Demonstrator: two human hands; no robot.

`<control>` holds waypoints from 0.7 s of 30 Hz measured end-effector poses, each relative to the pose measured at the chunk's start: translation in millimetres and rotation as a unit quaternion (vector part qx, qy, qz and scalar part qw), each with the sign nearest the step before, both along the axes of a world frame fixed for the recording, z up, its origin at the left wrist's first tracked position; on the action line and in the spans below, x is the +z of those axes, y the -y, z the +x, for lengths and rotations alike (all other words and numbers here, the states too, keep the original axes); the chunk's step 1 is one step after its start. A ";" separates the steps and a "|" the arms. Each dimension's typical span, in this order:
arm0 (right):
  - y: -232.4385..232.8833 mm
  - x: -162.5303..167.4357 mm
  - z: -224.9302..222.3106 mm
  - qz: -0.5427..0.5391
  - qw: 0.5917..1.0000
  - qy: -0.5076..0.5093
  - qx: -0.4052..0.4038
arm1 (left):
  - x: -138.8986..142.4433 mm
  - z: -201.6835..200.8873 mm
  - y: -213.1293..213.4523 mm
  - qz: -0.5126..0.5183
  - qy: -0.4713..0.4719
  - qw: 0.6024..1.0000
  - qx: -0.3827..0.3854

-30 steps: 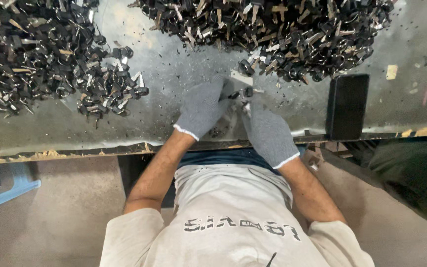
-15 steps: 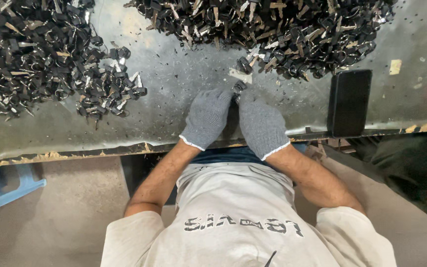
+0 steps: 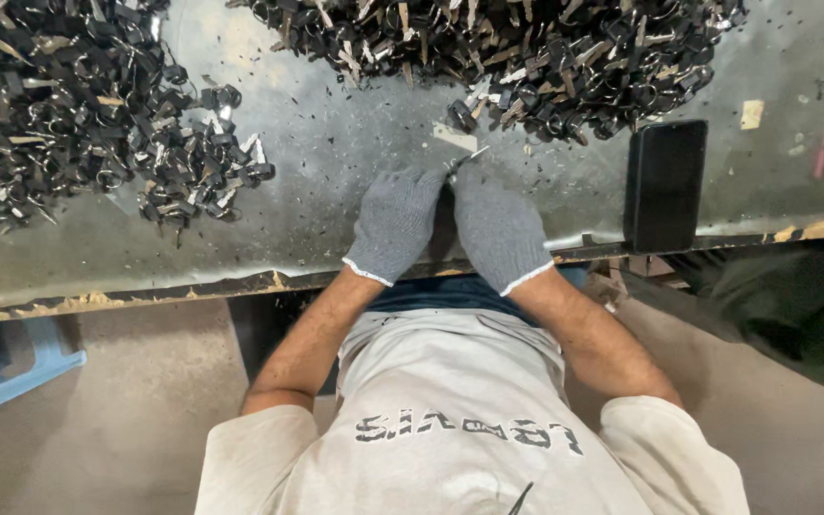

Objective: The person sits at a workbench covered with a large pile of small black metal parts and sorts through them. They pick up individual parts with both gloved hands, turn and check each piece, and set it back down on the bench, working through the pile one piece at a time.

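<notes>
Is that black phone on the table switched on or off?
The phone lies flat on the table, and its screen is dark, with nothing lit. Off or only asleep: cannot tell.

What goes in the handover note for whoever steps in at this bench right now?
Left hand: grey glove, pressed against the right at the table's near edge; grip hidden.
Right hand: grey glove; a small metal piece shows at the fingertips of both hands.
Big pile of dark parts straight ahead, second pile far left.
Black phone lies flat to the right.
Table is littered with small chips.
How many parts are already handled: cannot tell. Both piles remain large.
</notes>
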State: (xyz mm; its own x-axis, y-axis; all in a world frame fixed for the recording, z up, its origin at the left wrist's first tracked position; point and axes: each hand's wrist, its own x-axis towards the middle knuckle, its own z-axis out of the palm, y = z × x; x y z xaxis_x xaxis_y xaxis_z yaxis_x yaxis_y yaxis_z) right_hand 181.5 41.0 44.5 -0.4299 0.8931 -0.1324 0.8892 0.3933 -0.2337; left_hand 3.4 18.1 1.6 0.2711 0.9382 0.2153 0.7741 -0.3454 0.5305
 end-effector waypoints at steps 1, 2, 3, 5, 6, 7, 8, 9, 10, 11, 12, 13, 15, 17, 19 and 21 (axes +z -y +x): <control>-2.7 -0.5 0.5 -0.033 0.999 -0.027 0.006 | 1.2 -0.5 -0.9 0.009 -0.001 1.000 -0.002; -5.4 -0.6 2.9 -0.066 0.996 -0.055 0.013 | 2.8 -1.9 -2.0 0.003 0.010 1.000 0.001; -8.2 -0.4 5.6 -0.097 0.992 -0.083 0.020 | 5.0 -4.2 -3.2 -0.001 0.020 1.000 0.003; -7.0 -0.1 8.5 -0.015 0.995 -0.099 0.025 | 9.5 -6.8 -7.0 0.018 0.028 0.999 0.005; -5.0 -0.3 9.2 0.021 0.994 -0.103 0.032 | 12.3 -5.8 -6.3 0.037 0.028 0.999 0.010; -2.3 -0.4 9.8 0.015 0.996 -0.077 0.035 | 15.1 -4.5 -5.5 0.049 0.029 0.998 0.017; -0.5 -0.6 10.5 0.002 0.998 -0.052 0.034 | 18.1 -4.0 -4.7 0.014 0.031 0.999 0.030; 2.8 -1.2 9.9 -0.010 0.999 -0.026 0.030 | 21.0 -2.6 -2.4 -0.020 0.032 0.999 0.039; 2.5 -1.7 12.0 -0.053 0.998 -0.038 0.014 | 22.8 -2.4 -5.0 -0.043 0.031 0.997 0.050; 2.6 -2.8 12.9 -0.088 0.995 -0.052 -0.001 | 24.5 -2.9 -6.5 -0.095 0.024 0.992 0.077; 1.9 -3.9 14.6 -0.123 0.990 -0.065 -0.016 | 25.9 -3.0 -6.9 -0.146 0.017 0.984 0.104; -0.7 -5.2 16.4 -0.071 0.994 -0.089 0.001 | 26.5 -3.9 -9.2 -0.200 0.012 0.971 0.131; -0.4 -8.3 17.3 0.018 0.990 -0.131 0.038 | 25.8 -7.1 -8.3 -0.134 0.050 0.986 0.082; 3.4 -11.7 13.4 0.051 0.990 -0.124 0.042 | 22.1 -8.1 -6.9 -0.091 0.053 0.994 0.043; 7.7 -15.3 5.0 0.071 0.994 -0.069 0.035 | 16.1 -7.6 -6.3 -0.063 0.021 0.997 0.027; 14.1 -16.9 -5.2 0.068 0.997 0.033 0.017 | 10.6 -7.0 -5.7 -0.013 0.011 1.000 0.009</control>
State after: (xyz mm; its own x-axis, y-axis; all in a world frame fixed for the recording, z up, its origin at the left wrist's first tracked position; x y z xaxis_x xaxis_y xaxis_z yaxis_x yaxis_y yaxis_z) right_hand 176.3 26.9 27.6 -0.4552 0.8895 -0.0396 0.8862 0.4482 -0.1174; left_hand -3.6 23.8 12.3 0.2500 0.9480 0.1970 0.7675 -0.3180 0.5566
